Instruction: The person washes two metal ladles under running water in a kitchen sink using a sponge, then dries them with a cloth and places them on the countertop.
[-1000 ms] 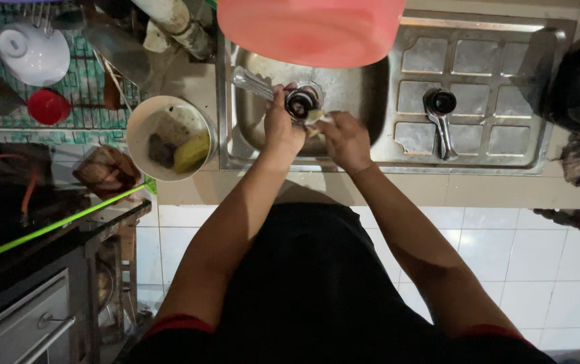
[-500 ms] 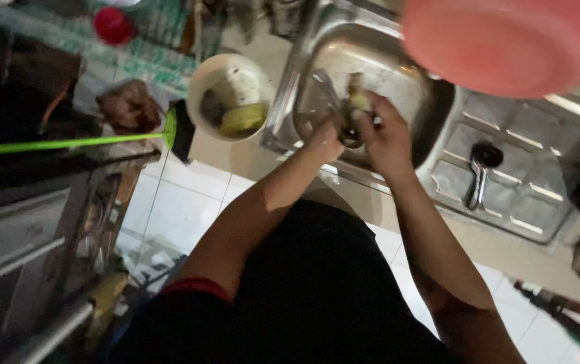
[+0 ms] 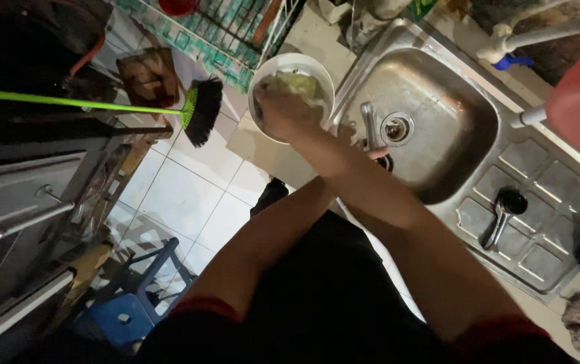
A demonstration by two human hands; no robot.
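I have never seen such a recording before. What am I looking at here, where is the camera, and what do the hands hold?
No machine is here: a person works with two bare hands. The camera sits on the person's head and looks down, so you see their arms from above. They stand at a metal sink with a draining board, where a dark ladle lies. The right hand reaches across into a white bowl beside the sink, which holds something pale green. The picture is too blurred to show its grip. The left hand is mostly hidden under the right forearm, at the sink's edge. A green-handled broom leans at the left, above the tiled floor.
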